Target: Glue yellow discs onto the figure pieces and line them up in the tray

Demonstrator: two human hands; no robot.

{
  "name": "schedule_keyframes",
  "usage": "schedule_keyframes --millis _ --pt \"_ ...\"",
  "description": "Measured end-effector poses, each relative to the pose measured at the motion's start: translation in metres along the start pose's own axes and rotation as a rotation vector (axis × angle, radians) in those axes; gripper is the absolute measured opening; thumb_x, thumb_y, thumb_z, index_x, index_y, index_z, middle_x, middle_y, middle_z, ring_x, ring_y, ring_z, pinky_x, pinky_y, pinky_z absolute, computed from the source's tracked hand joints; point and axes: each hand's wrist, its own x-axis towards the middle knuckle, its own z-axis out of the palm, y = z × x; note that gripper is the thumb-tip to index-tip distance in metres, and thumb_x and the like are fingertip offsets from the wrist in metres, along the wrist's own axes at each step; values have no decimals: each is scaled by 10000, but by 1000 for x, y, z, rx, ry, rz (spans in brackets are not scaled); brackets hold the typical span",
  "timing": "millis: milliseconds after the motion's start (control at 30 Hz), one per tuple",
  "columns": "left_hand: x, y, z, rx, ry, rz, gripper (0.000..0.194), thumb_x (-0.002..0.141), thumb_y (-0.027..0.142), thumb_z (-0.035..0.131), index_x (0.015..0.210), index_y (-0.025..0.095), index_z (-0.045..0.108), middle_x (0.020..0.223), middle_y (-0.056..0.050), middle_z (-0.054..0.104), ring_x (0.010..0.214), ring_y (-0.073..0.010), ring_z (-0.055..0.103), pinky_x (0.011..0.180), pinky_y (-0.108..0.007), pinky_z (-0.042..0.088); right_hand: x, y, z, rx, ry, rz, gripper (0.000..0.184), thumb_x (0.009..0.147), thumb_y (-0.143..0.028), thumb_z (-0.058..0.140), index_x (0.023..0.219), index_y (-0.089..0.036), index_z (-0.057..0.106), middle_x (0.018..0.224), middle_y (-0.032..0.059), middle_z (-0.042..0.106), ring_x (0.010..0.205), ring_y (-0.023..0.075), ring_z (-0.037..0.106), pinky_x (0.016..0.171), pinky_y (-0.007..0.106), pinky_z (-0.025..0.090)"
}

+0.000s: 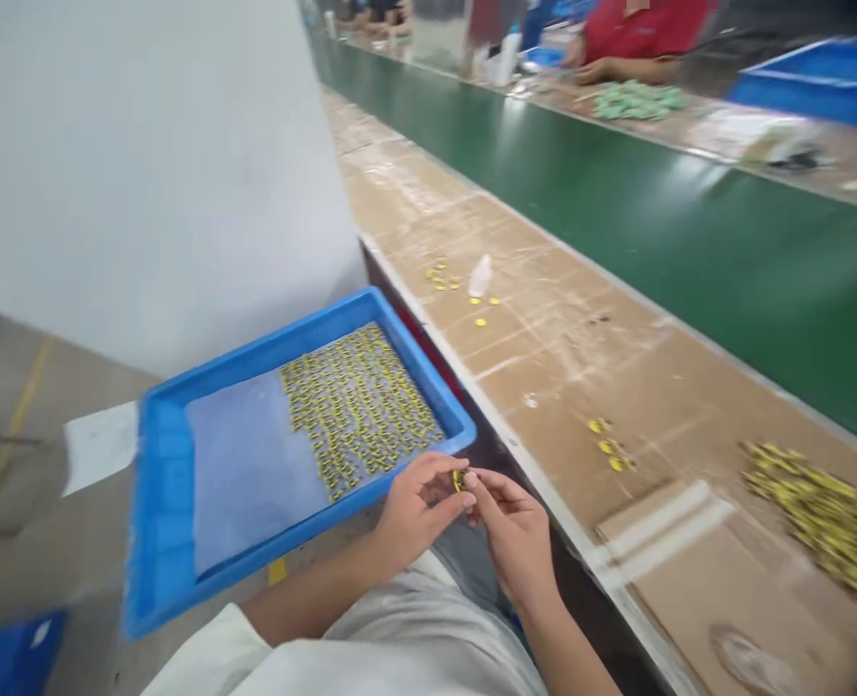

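Note:
Between the fingertips of both hands is a small round yellow-and-black piece (460,479), held over the gap at the table's edge. My left hand (422,503) pinches it from the left, and my right hand (509,522) grips it from the right with thumb and finger. Just beyond my left hand lies a blue tray (159,522) with a pale sheet (250,474) inside. Rows of like yellow-and-black pieces (362,406) cover the right part of that sheet. The exact kind of the pieces is too small to make out.
A brown-topped table (544,387) runs along my right, bearing a heap of yellow pieces (826,522), a few loose ones (609,447) and a small whitish bottle (481,276). Behind it stretches a green conveyor belt (616,232). Across it sits a person in red (642,39) near green pieces (635,100).

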Motion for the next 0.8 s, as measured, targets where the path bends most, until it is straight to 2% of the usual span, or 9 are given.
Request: schedule_keyframes --millis 133,267,367,467,533,633,800 --pt "-15 3 -41 -54 179 -143 410 715 386 808 1065 198 707 898 -74 700 743 -194 679 689 -359 594 9 17 41 -85 -191 68 349 695 -431 810 896 -153 745 735 62 719 545 111 568 494 231 488" --pt "-32 4 -101 68 327 -184 440 749 399 777 1115 168 694 797 -54 718 725 -180 678 727 -342 567 16 31 73 -227 -401 101 477 746 -542 732 1003 -139 723 631 42 680 556 146 600 485 241 494" --pt "-42 -4 -161 214 448 -214 466 748 406 772 1140 168 686 781 -38 722 716 -174 667 732 -328 549 22 37 75 -363 -442 40 492 790 -564 678 1049 -147 709 761 76 723 647 186 660 553 276 531" --pt "-48 -20 -222 377 554 -278 447 745 393 775 1102 136 692 738 -38 713 697 -178 661 725 -331 541 28 40 61 -464 -394 -8 492 803 -574 656 1056 -155 710 871 100 745 723 214 695 629 308 558" --pt "-48 -32 -253 469 588 -331 408 780 368 754 1096 124 674 774 -40 710 696 -170 660 719 -344 548 32 41 50 -498 -345 -12 514 796 -587 656 1064 -152 710 887 107 750 725 219 701 653 320 564" --pt "-42 -47 -277 585 568 -403 293 875 346 663 1076 133 650 883 -37 693 737 -158 660 713 -356 562 35 41 38 -503 -289 2 546 778 -600 665 1071 -141 708 919 120 752 720 225 704 673 336 570" --pt "-27 -62 -279 731 518 -461 279 906 330 622 1115 145 630 1040 -65 674 867 -186 663 774 -388 568 35 40 34 -512 -250 5 561 773 -614 653 1068 -139 706 944 125 751 717 226 701 661 328 571"
